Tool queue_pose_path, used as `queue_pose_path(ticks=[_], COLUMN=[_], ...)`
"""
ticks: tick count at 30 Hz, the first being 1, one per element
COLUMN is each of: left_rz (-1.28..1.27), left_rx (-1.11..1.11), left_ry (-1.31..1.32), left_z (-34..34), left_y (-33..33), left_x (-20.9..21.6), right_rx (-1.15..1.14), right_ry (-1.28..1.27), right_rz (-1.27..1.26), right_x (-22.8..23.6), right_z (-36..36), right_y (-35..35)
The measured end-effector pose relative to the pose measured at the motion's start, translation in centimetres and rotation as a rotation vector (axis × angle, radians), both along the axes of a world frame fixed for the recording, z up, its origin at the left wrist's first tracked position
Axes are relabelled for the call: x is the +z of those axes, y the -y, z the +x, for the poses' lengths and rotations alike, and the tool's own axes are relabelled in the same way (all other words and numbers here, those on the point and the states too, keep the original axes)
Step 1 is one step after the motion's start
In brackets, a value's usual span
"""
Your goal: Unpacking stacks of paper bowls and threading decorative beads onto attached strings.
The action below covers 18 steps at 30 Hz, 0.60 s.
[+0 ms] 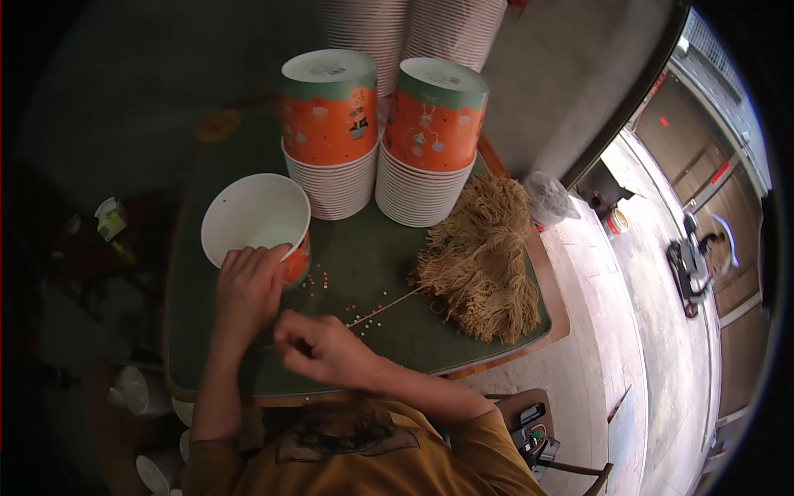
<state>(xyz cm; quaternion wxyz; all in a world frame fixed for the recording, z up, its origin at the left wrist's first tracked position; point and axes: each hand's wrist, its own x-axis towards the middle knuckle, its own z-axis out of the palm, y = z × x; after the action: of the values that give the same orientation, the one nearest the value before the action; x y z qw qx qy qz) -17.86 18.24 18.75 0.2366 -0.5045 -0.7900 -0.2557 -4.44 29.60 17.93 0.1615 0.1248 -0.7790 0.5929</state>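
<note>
A large paper bucket (255,211), white inside with an orange printed outside, stands tilted toward me at the left of the green tabletop. My left hand (248,285) is at its near rim, fingers bent over the edge. Just to the right and nearer me, my right hand (327,347) is closed, thumb and fingers curled together. A thin tan string (385,307) runs from this hand to a thick bundle of tan strings (484,256) at the table's right side. Small red and white beads (364,318) lie scattered between the bucket and the bundle.
Two nested stacks of orange and green paper buckets (331,107), upside down, stand at the back of the green table (347,248). Taller white stacks (455,29) rise behind them. A clear plastic bag (548,198) sits beyond the bundle. White buckets (157,471) are low at the left.
</note>
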Motion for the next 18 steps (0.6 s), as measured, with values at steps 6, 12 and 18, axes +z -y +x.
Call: queue_pose_path(ticks=[6,12,18], left_rz=[0.176,0.32,0.24], left_rx=[-0.073,-0.216,-0.22], left_ry=[0.301,1.068,1.024], left_z=[1.1,0.7,1.6], left_y=[1.3,1.9,1.7], left_x=[2.8,2.9,3.4], right_rx=[-0.157,-0.488,-0.545], right_ry=[0.091,-0.037,-0.179], right_rz=[-0.222,0.077,0.125], right_x=[2.6,1.5,1.5], right_z=[1.2,0.3,-0.4], right_y=[-1.5,-3.5,-3.0])
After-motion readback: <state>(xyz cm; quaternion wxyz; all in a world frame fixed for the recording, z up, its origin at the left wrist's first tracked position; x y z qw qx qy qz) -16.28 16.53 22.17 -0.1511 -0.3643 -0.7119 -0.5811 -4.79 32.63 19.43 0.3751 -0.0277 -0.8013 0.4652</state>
